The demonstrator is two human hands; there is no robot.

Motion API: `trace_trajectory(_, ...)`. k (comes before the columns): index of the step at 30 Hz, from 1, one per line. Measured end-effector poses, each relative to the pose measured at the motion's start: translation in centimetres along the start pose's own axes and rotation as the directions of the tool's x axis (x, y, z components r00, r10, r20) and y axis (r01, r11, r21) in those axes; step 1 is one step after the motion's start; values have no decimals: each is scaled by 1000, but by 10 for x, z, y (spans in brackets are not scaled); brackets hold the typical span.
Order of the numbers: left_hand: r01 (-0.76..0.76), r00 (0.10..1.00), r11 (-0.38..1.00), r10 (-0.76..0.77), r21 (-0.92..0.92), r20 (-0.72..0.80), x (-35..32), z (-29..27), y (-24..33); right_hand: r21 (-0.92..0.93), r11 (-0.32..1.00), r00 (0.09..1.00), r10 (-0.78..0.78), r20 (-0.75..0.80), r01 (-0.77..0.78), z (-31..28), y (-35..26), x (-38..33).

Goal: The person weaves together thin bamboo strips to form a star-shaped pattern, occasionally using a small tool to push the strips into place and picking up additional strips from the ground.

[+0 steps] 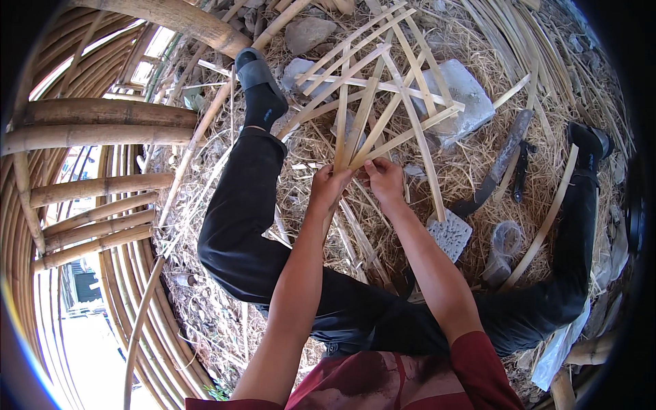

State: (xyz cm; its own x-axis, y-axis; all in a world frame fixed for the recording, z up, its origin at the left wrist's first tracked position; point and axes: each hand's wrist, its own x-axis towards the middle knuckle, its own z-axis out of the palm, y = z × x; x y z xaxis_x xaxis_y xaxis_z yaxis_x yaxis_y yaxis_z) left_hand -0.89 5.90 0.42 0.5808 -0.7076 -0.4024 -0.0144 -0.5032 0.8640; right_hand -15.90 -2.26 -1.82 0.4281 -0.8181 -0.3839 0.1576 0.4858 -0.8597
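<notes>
My left hand is closed around the gathered near ends of several pale bamboo strips. Right beside it, my right hand pinches the edge of the same bundle, its fingers bent against a strip. From my hands the strips fan out and away, crossing one another in a loose open lattice. One long strip slants across the others down toward the right. The finger pads of both hands are partly hidden behind the strips.
A pale stone block lies under the lattice's far right. Nearer are a long dark-bladed knife, a black-handled tool, a pitted grey block and a clear plastic cup. Bamboo poles rise at left; straw and shavings cover the ground.
</notes>
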Motion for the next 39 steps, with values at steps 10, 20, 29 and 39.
trace_trajectory(10, 111, 993, 979, -114, 172, 5, -2, 19, 14, 1, 998, 998, -63, 5, 63, 3, 4, 16)
trace_trajectory(20, 108, 994, 953, -93, -281, 65, -22, 37, 38, -45, 972, 971, -231, -68, 229, -7, -22, -2)
trace_trajectory(29, 110, 958, 922, 2, -371, 288, 9, 111, 88, -168, 954, 948, -274, -163, 247, -93, -74, 41)
trace_trajectory(39, -3, 995, 901, 46, -434, 88, 29, 213, 101, -74, 997, 999, -7, -48, 3, -184, -131, 84)
